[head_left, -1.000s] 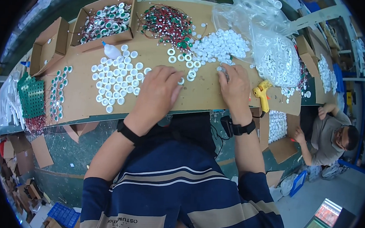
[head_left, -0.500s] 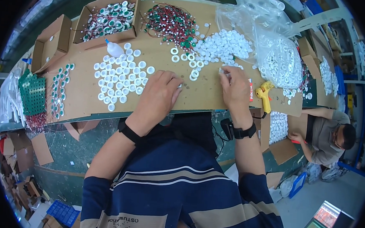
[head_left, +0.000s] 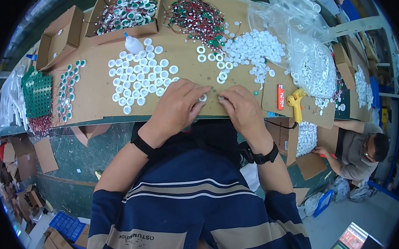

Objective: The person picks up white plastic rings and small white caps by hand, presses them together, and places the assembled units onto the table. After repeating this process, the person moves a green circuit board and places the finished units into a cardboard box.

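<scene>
Over the front part of the cardboard-covered table, my left hand (head_left: 179, 104) pinches a small white ring (head_left: 203, 98) between thumb and fingers. Close to its right, my right hand (head_left: 243, 111) is closed at the fingertips on a small white cap (head_left: 221, 98), its shape partly covered. The two hands are a short gap apart. Left of my left hand lie several round white pieces (head_left: 140, 77) laid out close together. Beyond my hands are a few loose white rings (head_left: 222, 75) and a heap of small white caps (head_left: 254, 48).
A yellow glue gun (head_left: 296, 103) and a red lighter (head_left: 280, 97) lie to the right. Farther back are a wire heap (head_left: 196, 21), a filled cardboard box (head_left: 95, 23), a squeeze bottle (head_left: 133, 44) and a clear bag (head_left: 313, 70). Green boards (head_left: 37, 97) hang left; a co-worker (head_left: 360, 152) sits right.
My right hand has moved left and nearer, from beside the cap heap to my left hand. The left hand still holds the ring. The view has shifted slightly.
</scene>
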Motion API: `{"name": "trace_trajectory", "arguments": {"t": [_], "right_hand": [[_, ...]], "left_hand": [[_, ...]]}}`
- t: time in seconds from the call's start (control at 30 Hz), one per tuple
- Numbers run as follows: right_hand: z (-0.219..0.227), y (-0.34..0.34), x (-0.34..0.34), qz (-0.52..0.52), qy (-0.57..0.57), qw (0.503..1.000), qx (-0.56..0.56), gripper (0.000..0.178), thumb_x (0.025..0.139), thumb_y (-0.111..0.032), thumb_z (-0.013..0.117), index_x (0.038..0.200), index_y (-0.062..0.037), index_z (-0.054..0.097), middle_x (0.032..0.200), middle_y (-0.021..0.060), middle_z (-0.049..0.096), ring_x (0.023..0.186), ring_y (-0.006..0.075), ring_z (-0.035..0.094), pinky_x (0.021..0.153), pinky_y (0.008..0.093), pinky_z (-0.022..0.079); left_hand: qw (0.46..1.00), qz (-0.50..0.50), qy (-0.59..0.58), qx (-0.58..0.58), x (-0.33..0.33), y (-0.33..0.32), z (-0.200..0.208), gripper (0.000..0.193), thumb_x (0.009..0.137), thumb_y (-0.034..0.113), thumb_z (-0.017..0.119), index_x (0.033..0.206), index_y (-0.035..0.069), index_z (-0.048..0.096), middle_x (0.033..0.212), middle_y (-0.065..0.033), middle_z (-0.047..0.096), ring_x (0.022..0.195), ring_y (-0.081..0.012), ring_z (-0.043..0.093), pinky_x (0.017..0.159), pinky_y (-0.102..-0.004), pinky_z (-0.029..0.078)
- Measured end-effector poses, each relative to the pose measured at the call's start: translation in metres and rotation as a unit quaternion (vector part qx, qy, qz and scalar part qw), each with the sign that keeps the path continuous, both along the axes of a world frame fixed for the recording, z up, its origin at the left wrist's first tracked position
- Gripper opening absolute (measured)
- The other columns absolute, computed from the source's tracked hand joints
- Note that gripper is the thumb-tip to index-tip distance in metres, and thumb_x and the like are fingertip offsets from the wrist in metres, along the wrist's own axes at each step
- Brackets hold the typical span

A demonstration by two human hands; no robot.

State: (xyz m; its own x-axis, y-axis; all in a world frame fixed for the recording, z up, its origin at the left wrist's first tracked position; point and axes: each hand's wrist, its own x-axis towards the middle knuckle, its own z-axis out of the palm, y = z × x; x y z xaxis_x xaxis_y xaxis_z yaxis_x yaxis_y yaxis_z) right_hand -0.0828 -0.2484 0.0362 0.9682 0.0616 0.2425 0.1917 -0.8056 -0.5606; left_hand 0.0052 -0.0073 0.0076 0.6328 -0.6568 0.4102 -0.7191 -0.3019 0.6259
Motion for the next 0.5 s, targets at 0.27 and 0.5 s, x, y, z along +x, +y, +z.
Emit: {"name": "trace_trajectory", "arguments": {"t": [0.27, 0.5], "right_hand": [[-0.002, 0.027, 0.008, 0.002, 0.001, 0.998, 0.059, 0.021, 0.099, -0.005, 0.088, 0.119, -0.0012, 0.083, 0.111, 0.0138, 0.078, 0.096, 0.0366, 0.078, 0.084, 0.0442, 0.063], [-0.007, 0.035, 0.012, 0.003, 0.004, 0.999, 0.051, 0.022, 0.099, -0.006, 0.089, 0.119, -0.001, 0.083, 0.11, 0.0138, 0.078, 0.096, 0.0364, 0.079, 0.083, 0.0443, 0.063]], "left_hand": [[1.0, -0.009, 0.001, -0.008, 0.001, 0.001, -0.006, 0.064, 0.09, 0.002, 0.087, 0.153, 0.01, 0.073, 0.117, -0.0105, 0.078, 0.116, -0.0363, 0.072, 0.105, -0.0493, 0.057], [1.0, 0.0, 0.01, -0.023, 0.0, 0.001, -0.006, 0.065, 0.09, 0.0, 0.085, 0.153, 0.01, 0.073, 0.115, -0.0114, 0.077, 0.115, -0.0371, 0.072, 0.104, -0.0499, 0.057]]}}
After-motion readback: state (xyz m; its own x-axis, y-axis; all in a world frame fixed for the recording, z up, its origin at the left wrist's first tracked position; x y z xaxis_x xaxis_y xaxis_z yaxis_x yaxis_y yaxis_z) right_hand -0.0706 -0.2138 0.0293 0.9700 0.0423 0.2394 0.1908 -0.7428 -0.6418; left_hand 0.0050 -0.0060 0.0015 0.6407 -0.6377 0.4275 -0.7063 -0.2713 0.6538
